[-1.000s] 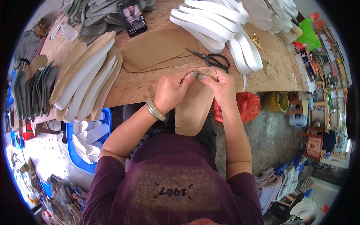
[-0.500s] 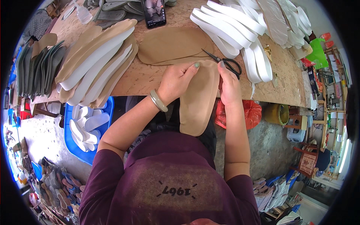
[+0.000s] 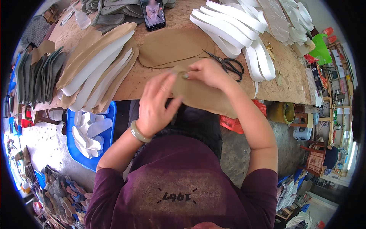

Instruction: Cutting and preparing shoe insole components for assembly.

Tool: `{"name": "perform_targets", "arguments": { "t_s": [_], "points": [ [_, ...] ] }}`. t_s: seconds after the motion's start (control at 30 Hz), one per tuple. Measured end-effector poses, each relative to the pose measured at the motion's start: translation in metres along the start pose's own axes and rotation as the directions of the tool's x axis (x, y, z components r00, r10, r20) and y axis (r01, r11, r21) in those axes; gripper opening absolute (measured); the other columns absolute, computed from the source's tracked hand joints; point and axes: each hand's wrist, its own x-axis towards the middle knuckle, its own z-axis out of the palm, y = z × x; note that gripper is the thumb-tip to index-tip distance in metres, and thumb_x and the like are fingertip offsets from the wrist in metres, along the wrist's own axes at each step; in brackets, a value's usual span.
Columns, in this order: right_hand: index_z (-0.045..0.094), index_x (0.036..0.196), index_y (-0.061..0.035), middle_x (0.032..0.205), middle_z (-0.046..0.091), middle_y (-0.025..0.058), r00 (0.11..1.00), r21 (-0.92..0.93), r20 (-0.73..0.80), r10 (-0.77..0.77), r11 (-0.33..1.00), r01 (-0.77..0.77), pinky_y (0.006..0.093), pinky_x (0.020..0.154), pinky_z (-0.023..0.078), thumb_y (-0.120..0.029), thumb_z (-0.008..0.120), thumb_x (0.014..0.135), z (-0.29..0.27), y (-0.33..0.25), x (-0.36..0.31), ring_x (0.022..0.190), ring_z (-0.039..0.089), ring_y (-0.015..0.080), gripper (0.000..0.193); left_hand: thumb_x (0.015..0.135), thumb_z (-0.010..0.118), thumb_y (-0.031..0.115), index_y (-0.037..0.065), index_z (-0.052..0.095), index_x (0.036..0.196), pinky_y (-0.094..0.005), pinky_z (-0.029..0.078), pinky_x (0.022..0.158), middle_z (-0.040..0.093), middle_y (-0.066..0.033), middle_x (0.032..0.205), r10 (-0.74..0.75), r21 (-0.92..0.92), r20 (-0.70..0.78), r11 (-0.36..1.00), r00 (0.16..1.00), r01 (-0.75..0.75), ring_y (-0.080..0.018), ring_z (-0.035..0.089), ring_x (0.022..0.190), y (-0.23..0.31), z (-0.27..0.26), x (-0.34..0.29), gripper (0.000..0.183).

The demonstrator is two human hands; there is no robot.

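Note:
A tan insole-shaped piece lies slantwise in front of me, over the table's near edge. My right hand pinches its upper left end between thumb and fingers, with the forearm passing over its right end. Beside that same end is my left hand, smeared a little by motion, its fingers spread and nothing seen in them. Whether its fingertips touch the piece I cannot tell. Flat tan soft sheets rest on the table just beyond, with black-handled scissors at their right.
Stacked tan-and-white insoles stand at left, beside grey ones. White sole strips are piled at far right. A phone is at the back. Below the table edge are a blue bin of white pieces and a red plastic bag.
The tan piece has turned from upright to slantwise. My left hand has let go and moved down left with fingers spread; my right hand has swung over to pinch the piece's end.

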Motion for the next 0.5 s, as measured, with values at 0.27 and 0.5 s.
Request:
{"name": "perform_targets", "arguments": {
  "t_s": [0.27, 0.5],
  "points": [
    [0.067, 0.114, -0.0041, 0.107, 0.068, 0.0164, 0.768, -0.303, -0.506, -0.392, 0.915, 0.268, 0.0424, 0.087, 0.052, -0.015, 0.065, 0.087, -0.023, 0.029, 0.0, 0.098, 0.065, 0.0344, 0.029, 0.074, 0.078, 0.021, 0.005, 0.056, 0.131, -0.0433, 0.043, 0.105, 0.053, -0.0143, 0.137, 0.165, 0.125, 0.385, 0.965, 0.908, -0.228, -0.0331, 0.05, 0.129, -0.021, 0.023, -0.013, 0.064],
    [0.053, 0.133, -0.0079, 0.111, 0.064, 0.0174, 0.865, -0.641, -0.403, -0.3, 0.767, -0.033, 0.0457, 0.09, 0.051, -0.001, 0.06, 0.083, -0.026, 0.101, -0.03, 0.105, 0.061, 0.0369, 0.051, 0.071, 0.079, 0.021, 0.006, 0.056, 0.13, -0.0434, 0.042, 0.106, 0.053, -0.0133, 0.137, 0.121, 0.278, 0.356, 0.933, 0.927, -0.229, -0.0314, 0.049, 0.13, -0.003, 0.044, -0.016, 0.065]
  ]
}}
